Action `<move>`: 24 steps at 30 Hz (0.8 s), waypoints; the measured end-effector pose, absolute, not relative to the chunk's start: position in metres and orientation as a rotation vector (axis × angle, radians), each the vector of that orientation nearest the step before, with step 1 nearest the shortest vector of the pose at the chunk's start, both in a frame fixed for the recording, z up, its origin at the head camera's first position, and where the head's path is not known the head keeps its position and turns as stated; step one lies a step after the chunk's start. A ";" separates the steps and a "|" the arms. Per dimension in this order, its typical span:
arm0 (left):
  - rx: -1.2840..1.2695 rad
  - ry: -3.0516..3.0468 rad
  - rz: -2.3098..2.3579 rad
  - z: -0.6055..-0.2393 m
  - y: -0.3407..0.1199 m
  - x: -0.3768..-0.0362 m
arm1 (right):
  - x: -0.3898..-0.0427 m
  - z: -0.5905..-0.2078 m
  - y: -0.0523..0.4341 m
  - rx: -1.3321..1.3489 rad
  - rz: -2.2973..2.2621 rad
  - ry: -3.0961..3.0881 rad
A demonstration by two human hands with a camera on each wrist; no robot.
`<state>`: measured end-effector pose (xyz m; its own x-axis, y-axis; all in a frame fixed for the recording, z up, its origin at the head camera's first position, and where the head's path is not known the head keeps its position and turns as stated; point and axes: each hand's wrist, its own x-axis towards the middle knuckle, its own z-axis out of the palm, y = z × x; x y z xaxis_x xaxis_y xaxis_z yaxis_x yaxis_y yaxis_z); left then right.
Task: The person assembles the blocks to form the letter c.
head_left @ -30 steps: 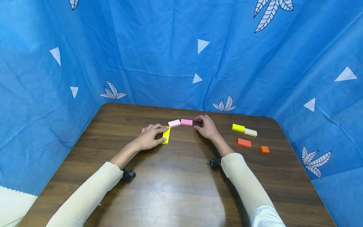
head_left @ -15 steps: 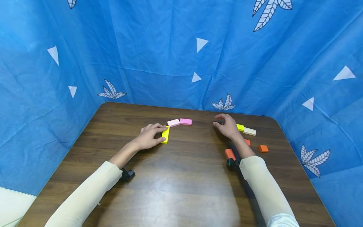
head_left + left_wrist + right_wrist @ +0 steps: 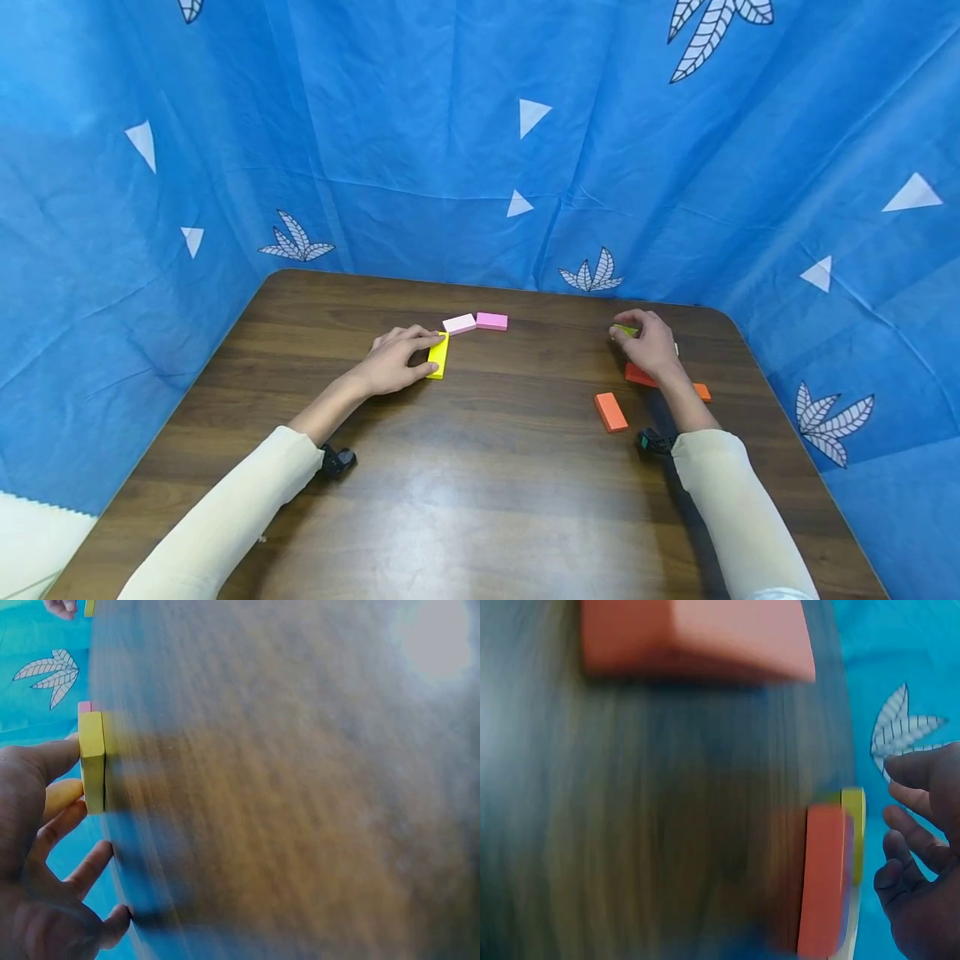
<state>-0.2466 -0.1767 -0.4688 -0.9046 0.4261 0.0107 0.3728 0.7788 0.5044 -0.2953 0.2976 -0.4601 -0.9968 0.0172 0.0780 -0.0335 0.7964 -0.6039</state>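
The head camera looks down and forward from high up at the whole brown table (image 3: 480,500), with the blue cloth behind. The left wrist camera sits low and very near the table top, beside the left hand (image 3: 34,825), close to the yellow block (image 3: 92,761). The head view shows that block (image 3: 438,356) too. The right wrist camera is also low and near, and blurry, facing an orange block (image 3: 823,881) which the head view shares (image 3: 640,375).

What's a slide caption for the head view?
Left hand touches a yellow block; right hand grips a lime block on the wooden table.
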 end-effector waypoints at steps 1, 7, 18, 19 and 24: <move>0.647 2.863 0.780 -0.469 -0.177 -0.247 | -0.295 -0.461 0.302 0.001 0.957 -2.907; 0.656 2.862 0.779 -0.469 -0.177 -0.247 | -0.291 -0.468 0.325 -0.127 0.896 -2.899; 0.655 2.869 0.777 -0.469 -0.176 -0.248 | -0.292 -0.472 0.339 -0.204 0.851 -2.912; 0.653 2.867 0.778 -0.469 -0.176 -0.248 | -0.292 -0.473 0.339 -0.202 0.844 -2.920; 0.651 2.866 0.784 -0.469 -0.176 -0.248 | -0.293 -0.475 0.337 -0.187 0.835 -2.945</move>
